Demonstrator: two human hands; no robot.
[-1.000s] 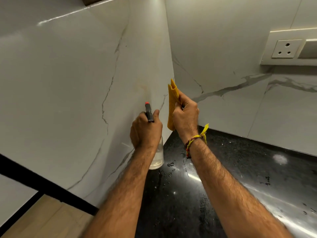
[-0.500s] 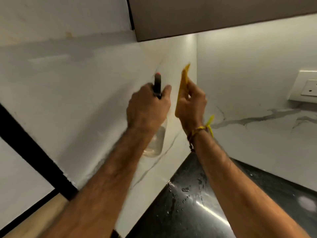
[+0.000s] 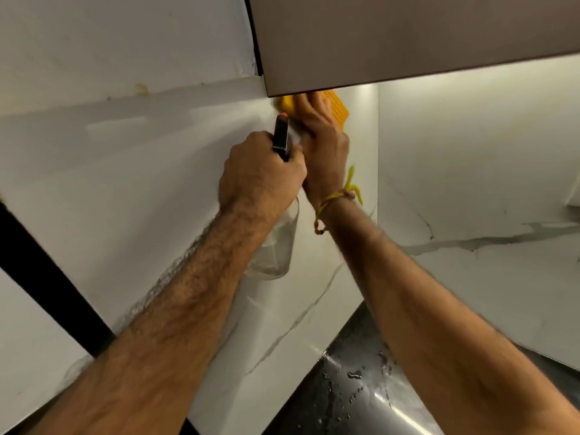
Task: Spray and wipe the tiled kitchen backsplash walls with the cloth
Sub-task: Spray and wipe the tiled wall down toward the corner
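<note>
The white marble-look backsplash (image 3: 150,189) runs along the left wall and meets a second tiled wall (image 3: 477,171) at a corner. My right hand (image 3: 323,146) presses a yellow cloth (image 3: 338,108) flat against the left wall, right under the overhead cabinet. Its fingers lie spread over the cloth. My left hand (image 3: 260,177) grips a clear spray bottle (image 3: 277,249) by its neck, just left of and below the right hand. The bottle's black head with an orange tip points up towards the cloth.
A brown overhead cabinet (image 3: 408,39) hangs close above both hands. The black countertop (image 3: 345,390) at the lower right is wet with droplets. A black strip (image 3: 47,277) crosses the wall at the left. A switch plate (image 3: 576,196) shows at the right edge.
Both hands have risen from low by the countertop to the top of the wall. The cloth, held edge-on before, now lies flat against the tile under the cabinet.
</note>
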